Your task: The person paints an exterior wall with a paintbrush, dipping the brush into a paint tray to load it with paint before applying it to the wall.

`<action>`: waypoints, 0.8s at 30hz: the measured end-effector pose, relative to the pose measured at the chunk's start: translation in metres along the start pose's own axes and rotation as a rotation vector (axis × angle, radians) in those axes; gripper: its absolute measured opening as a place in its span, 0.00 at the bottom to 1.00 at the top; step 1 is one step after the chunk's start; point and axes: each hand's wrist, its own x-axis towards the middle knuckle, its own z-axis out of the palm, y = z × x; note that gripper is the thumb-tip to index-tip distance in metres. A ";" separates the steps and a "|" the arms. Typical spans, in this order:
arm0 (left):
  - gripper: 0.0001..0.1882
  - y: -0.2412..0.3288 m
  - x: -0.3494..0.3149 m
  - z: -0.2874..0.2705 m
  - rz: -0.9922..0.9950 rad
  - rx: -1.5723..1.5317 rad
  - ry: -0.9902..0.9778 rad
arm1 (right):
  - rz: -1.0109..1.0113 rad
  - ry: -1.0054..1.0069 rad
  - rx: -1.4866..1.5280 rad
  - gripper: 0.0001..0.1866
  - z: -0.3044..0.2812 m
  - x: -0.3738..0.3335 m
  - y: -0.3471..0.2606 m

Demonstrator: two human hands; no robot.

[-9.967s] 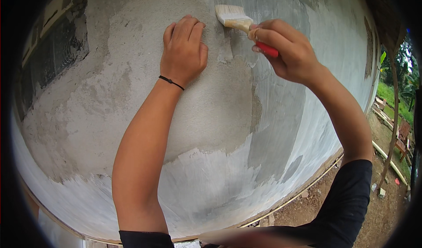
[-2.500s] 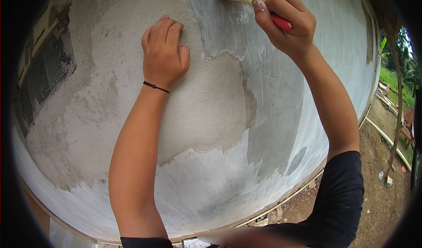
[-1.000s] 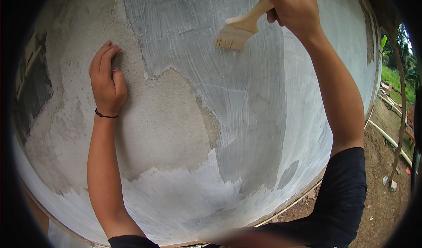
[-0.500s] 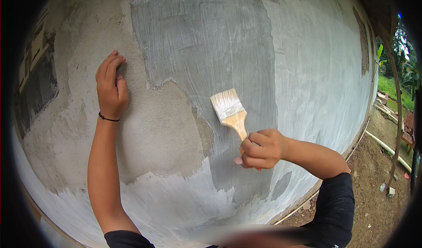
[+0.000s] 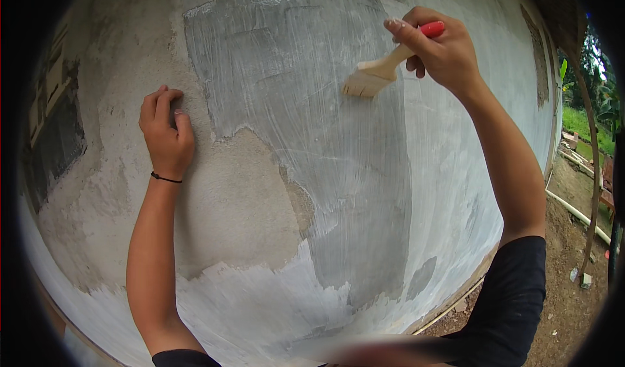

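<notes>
One paintbrush (image 5: 379, 71) near patch edge (image 5: 408, 165), room leftward

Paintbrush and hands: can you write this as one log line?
right hand: grips paintbrush, bristles down | left hand: at rough bare patch, no tool seen | wall: grey coat beside bare patch

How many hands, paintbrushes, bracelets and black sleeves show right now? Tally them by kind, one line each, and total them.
Hands: 2 (left hand, right hand)
Flat paintbrush: 1
Black cord bracelet: 1
Black sleeves: 2 (left sleeve, right sleeve)
Total: 6
</notes>
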 end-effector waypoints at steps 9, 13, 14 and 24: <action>0.14 0.000 -0.001 0.001 0.015 0.022 0.012 | -0.475 0.200 -0.134 0.14 0.015 0.059 0.024; 0.13 -0.006 -0.004 -0.001 0.018 0.021 0.002 | -0.780 0.105 -0.277 0.10 0.042 -0.058 0.029; 0.13 -0.005 -0.004 -0.001 0.029 0.031 -0.002 | -0.801 0.047 -0.226 0.10 0.043 -0.093 0.028; 0.13 -0.001 -0.002 0.001 0.020 0.026 -0.006 | -0.196 -0.492 0.133 0.09 0.017 -0.162 0.032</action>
